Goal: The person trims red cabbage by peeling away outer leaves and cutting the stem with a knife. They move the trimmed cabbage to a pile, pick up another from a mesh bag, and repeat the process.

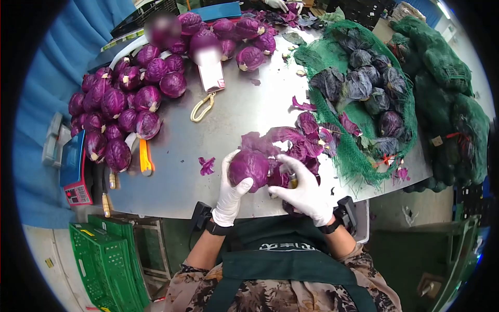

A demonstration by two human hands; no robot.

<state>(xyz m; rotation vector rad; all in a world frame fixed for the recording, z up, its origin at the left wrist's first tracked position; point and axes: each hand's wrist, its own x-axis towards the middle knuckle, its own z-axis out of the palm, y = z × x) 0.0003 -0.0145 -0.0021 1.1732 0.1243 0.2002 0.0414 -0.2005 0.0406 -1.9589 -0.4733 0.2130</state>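
A round, smooth purple cabbage [249, 170] is held above the near edge of the metal table. My left hand [229, 190], in a white glove, wraps round its left side, thumb across the front. To the right, my right hand [303, 190], also gloved, has its thumb and fingers spread apart; a small yellowish item shows between them, and I cannot make out whether it is held. Loose purple leaves [302, 136] lie in a heap just beyond both hands. A small torn leaf [206, 166] rests on the table to the left.
Many cabbages [113, 103] are piled at the left. A green net [332, 117] holds dark cabbages at the right. An orange-handled tool [146, 158], a blue-topped scale [74, 166] and a looped cord [201, 108] are on the table [176, 135]. Another person's gloved hands [280, 5] show at the far edge.
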